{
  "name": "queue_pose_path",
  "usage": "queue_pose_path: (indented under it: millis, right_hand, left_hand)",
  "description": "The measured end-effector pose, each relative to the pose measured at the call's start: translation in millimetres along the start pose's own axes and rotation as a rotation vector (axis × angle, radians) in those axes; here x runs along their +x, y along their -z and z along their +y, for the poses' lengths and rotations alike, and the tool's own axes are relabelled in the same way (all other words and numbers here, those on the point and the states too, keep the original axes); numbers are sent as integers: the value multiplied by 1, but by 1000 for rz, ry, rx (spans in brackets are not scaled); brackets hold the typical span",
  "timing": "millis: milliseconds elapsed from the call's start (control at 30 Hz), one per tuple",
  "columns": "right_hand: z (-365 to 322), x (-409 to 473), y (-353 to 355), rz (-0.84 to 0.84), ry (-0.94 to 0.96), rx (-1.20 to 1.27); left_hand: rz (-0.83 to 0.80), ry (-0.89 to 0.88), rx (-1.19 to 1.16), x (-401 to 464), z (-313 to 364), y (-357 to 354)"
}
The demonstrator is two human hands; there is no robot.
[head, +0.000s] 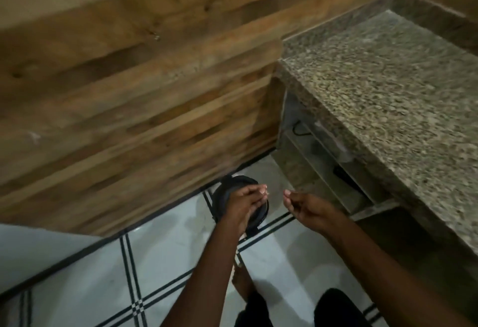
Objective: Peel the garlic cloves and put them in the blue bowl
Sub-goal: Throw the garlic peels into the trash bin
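- No garlic clove or blue bowl can be made out; the picture is blurred.
- The left hand (244, 198) is held out over a round black bin (234, 189) on the floor, fingers curled inward; whether they pinch anything I cannot tell.
- The right hand (301, 203) hangs just beside it, apart, fingers loosely curled, nothing visible in them.
- The white tiled floor (165, 225) has black lines.
- A granite counter (388, 88) stands to the right, with a wood-panelled wall (129, 68) behind.

Speckled granite counter (382, 88), wood-plank wall (129, 80), perhaps a black bin (227, 187)
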State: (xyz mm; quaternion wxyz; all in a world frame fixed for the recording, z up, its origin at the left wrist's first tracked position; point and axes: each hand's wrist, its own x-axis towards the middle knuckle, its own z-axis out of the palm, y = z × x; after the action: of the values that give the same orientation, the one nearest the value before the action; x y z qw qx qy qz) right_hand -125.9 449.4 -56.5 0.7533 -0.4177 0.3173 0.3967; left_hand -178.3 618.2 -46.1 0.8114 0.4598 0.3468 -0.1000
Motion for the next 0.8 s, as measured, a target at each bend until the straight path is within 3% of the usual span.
queue_pose_path:
  millis: [367,567,800]
  right_hand:
    - [39,108,-79,92,-60,-160]
    - [59,170,-83,228,-96,-265]
    - [74,272,-58,346,-139,-323]
  left_hand:
    - [130,33,-11,67,37,101]
    - [206,121,56,118,24,131]
    - [181,210,76,198,-24,153]
